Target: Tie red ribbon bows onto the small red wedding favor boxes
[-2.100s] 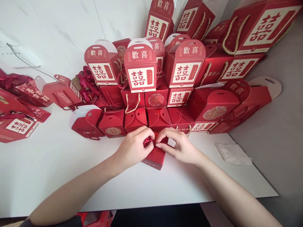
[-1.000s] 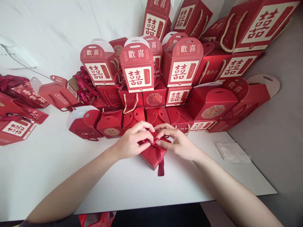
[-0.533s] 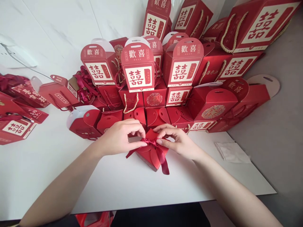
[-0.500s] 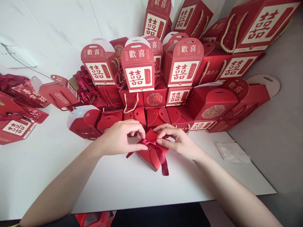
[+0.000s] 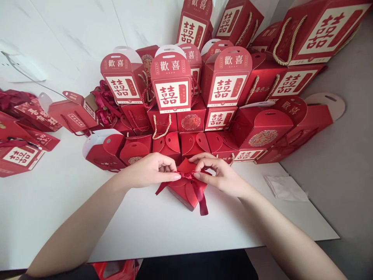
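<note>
Both hands' fingers [image 5: 171, 177] pinching red ribbon bow [image 5: 186, 176]

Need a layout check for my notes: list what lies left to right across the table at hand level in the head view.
Red double-happiness gift box → red box with white top flap → left hand → ribbon-tied red box → right hand → folded white napkin
</note>
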Demonstrator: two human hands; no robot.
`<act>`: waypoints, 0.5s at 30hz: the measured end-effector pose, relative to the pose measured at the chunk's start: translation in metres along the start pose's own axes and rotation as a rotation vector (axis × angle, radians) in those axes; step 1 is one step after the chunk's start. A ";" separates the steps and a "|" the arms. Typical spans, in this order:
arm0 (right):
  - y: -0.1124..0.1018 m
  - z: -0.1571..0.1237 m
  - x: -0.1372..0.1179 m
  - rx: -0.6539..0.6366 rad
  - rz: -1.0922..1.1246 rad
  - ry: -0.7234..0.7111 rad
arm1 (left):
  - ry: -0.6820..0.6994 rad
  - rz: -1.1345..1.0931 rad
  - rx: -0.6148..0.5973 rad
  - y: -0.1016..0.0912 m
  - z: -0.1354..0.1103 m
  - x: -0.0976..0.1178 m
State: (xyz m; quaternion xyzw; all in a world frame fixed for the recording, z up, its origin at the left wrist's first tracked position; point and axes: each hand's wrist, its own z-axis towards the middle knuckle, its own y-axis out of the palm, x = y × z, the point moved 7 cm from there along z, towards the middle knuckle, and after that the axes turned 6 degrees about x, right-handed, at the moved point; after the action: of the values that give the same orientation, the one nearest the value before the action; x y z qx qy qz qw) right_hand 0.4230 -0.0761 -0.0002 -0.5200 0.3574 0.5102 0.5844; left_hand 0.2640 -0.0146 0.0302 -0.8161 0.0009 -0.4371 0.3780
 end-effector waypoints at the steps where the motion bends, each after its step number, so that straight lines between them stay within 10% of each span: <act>1: 0.000 0.000 -0.001 -0.004 -0.006 0.003 | -0.006 0.002 -0.012 0.000 0.000 -0.001; 15: -0.015 -0.003 -0.002 -0.018 -0.084 0.089 | -0.016 0.185 0.005 -0.012 -0.002 -0.003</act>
State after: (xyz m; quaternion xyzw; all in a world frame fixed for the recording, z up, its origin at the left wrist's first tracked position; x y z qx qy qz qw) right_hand 0.4378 -0.0783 0.0047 -0.5617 0.3563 0.4649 0.5843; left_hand 0.2565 -0.0061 0.0365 -0.8150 0.0719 -0.3939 0.4189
